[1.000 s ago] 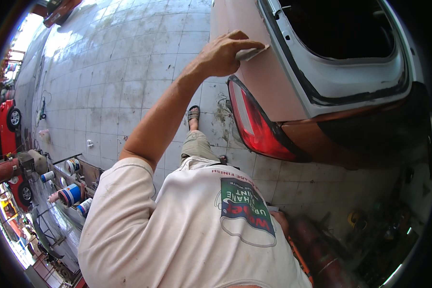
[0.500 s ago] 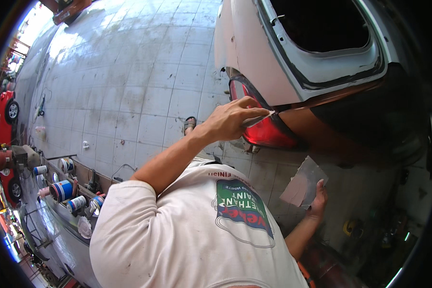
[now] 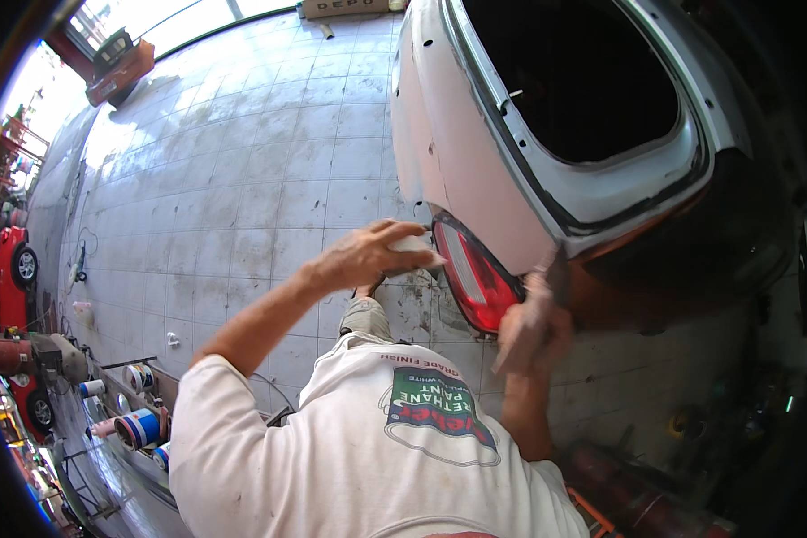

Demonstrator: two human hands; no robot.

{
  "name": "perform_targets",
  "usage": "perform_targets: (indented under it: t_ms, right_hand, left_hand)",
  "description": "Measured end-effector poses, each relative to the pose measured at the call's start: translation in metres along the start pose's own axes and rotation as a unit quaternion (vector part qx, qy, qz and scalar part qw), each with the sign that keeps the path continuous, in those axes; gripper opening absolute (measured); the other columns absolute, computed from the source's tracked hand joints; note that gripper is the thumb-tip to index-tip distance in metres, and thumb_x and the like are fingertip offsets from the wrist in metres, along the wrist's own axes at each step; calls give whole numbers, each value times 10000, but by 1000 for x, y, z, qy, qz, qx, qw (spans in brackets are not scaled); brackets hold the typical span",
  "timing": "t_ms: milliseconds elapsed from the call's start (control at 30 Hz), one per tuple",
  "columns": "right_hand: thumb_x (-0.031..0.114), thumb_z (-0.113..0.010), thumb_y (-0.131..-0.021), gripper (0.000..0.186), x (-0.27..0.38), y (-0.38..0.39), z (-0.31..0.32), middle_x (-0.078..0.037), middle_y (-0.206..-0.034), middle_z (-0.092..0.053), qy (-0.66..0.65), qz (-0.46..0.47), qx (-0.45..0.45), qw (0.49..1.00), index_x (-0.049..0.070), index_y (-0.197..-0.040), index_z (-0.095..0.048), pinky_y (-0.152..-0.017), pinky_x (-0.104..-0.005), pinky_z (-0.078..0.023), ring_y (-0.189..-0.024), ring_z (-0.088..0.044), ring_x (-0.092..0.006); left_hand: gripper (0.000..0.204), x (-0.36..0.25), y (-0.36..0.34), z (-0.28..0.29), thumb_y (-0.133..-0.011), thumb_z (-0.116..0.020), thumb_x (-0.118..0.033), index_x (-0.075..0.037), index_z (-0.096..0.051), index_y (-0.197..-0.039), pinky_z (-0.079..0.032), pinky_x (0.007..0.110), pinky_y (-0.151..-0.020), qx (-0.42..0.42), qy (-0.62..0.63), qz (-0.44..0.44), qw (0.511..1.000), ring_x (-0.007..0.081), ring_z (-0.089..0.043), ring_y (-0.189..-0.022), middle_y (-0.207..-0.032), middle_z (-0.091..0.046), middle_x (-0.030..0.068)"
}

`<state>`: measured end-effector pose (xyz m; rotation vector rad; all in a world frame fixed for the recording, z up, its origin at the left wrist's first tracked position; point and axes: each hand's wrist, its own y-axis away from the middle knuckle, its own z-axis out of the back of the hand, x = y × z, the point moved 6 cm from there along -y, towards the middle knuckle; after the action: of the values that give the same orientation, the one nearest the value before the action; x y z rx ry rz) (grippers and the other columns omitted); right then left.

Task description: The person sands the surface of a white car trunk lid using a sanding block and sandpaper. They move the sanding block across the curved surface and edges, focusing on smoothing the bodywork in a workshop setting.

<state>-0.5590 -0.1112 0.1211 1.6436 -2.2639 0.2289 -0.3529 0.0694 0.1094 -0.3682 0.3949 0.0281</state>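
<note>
My left hand (image 3: 354,260) is closed on a small pale spreader (image 3: 411,249), whose tip points toward the red and clear tail light (image 3: 480,282) of a car. Hand and spreader are left of the light, apart from the body panel. Just right of the light, my right hand (image 3: 540,334), smeared by motion, grips a thin flat putty board (image 3: 554,278), seen nearly edge-on. Behind it lies the seam between the pinkish, primed rear panel (image 3: 475,170) and the dark and brownish bumper (image 3: 637,278).
Paint cans (image 3: 138,429) and tools stand on a bench at the lower left. Beyond it is a red car (image 3: 9,278). A cardboard box (image 3: 345,9) sits at the far edge of the tiled floor (image 3: 278,188). The car's rear window opening (image 3: 583,81) is dark.
My left hand has drawn the spreader away from the seam, down and left. My right hand has risen with the board from the lower right to beside the tail light. The view has shifted.
</note>
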Motion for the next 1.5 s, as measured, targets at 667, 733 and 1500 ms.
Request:
perform_targets:
  t_ms: [667, 733, 1500]
  right_hand:
    - [201, -584, -1016, 548, 97, 78, -35, -212, -1399, -659, 283, 399, -375, 787, -96, -1471, -508, -904, -353, -610, -1060, -708, -253]
    - [195, -587, -1010, 548, 90, 67, -45, -210, -1391, -659, 296, 423, -435, 738, -99, -1465, -507, -888, -351, -603, -1062, -706, -255]
    - [92, -610, -996, 380, 197, -9, 25, -225, -1188, -565, 245, 273, -68, 928, -116, -1270, -449, -429, -347, -610, -584, -642, -264]
  left_hand:
    - [776, 634, -377, 113, -838, -520, 41, -326, -642, -1510, -454, 462, -1197, -186, 18, 171, 967, 373, -555, -1412, -1434, -652, 203]
    - [754, 652, -410, 120, -846, -527, 25, -327, -650, -1501, -459, 420, -1197, -138, -7, 167, 976, 323, -585, -1407, -1475, -659, 155]
    - [808, 307, -228, 52, -837, -601, 108, -368, -657, -1488, -544, 431, -1119, -79, 19, 210, 974, 330, -602, -1350, -1425, -619, 94]
